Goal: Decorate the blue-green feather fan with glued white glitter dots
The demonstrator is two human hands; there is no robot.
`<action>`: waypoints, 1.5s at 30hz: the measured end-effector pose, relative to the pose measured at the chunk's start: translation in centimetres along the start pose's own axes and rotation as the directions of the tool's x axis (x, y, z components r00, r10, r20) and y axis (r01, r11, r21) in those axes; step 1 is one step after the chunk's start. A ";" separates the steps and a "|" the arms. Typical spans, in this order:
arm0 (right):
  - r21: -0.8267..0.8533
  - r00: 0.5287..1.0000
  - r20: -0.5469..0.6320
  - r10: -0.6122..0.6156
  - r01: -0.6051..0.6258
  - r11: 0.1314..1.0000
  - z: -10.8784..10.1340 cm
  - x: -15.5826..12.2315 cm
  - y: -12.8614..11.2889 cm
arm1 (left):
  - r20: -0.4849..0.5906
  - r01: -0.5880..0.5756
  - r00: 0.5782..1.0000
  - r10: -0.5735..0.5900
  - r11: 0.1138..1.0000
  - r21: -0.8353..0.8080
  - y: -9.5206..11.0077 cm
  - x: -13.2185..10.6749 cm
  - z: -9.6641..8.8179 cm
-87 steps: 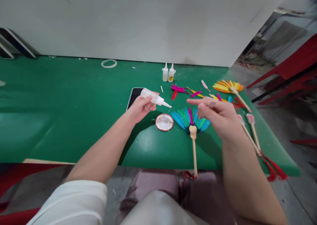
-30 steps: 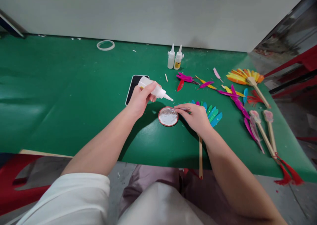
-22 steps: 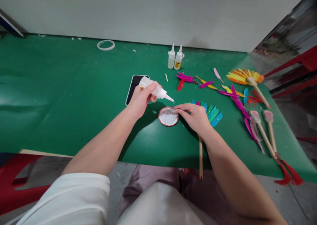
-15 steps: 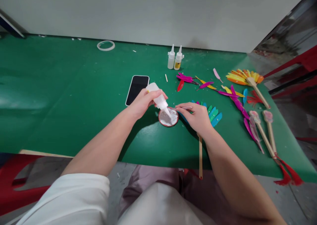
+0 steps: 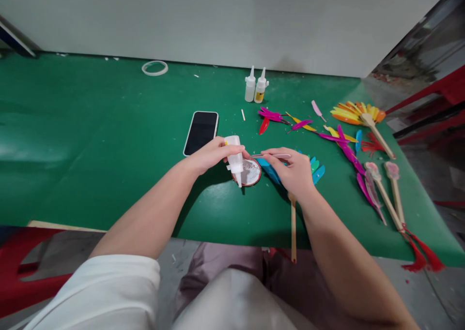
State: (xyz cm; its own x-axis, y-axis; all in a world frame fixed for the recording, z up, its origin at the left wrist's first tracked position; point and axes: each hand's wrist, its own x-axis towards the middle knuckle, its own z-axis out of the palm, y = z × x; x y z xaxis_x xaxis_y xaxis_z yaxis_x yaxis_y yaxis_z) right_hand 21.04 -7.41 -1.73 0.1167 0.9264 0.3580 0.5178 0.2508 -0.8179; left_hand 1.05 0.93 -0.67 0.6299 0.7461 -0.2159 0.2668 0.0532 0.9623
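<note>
Bottle (image 5: 234,157) in the way over the dish (image 5: 255,177), free tabletop (image 5: 90,127) farther left.

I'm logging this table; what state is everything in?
Left hand, gripping bottle
Bottle, nozzle down
Right hand, pinching slim tool
Red-rimmed dish, lying flat
Phone, flat, screen dark
Small bottles, both upright
Yellow-orange fan, lying spread
Blue-green fan, partly hidden
Loose feathers, scattered
Tasselled sticks, lying down
White ring, lying flat

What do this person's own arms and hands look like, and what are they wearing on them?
The left hand and right hand are ungloved. The left forearm emerges from a loose white sleeve; the right forearm is bare up to the picture's edge. I see no watch.
</note>
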 end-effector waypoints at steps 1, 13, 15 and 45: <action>0.003 1.000 0.000 -0.003 0.003 1.000 0.0 0.0 0.0 | 0.002 0.000 1.000 0.000 1.000 0.009 0.1 0.0 0.1; 0.026 1.000 0.006 0.004 -0.004 1.000 -0.1 -0.1 0.0 | 0.034 0.020 0.999 -0.019 1.000 -0.006 0.2 0.0 0.1; 0.040 1.000 -0.003 0.005 -0.004 0.999 -0.1 -0.1 0.0 | 0.034 0.017 0.999 -0.016 0.999 -0.028 0.1 0.0 0.1; 0.031 0.995 -0.091 0.031 -0.028 0.999 -0.2 -0.1 -0.2 | 0.037 0.029 0.999 -0.032 0.997 0.074 0.8 -0.2 -0.1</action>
State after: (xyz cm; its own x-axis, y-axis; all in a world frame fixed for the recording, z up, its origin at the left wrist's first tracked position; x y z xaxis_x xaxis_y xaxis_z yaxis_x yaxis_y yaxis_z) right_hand 21.13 -7.59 -1.54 0.2095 0.9041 0.3725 0.4876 0.2336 -0.8413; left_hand 1.09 0.88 0.20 0.6475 0.7190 -0.2525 0.3381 0.0260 0.9408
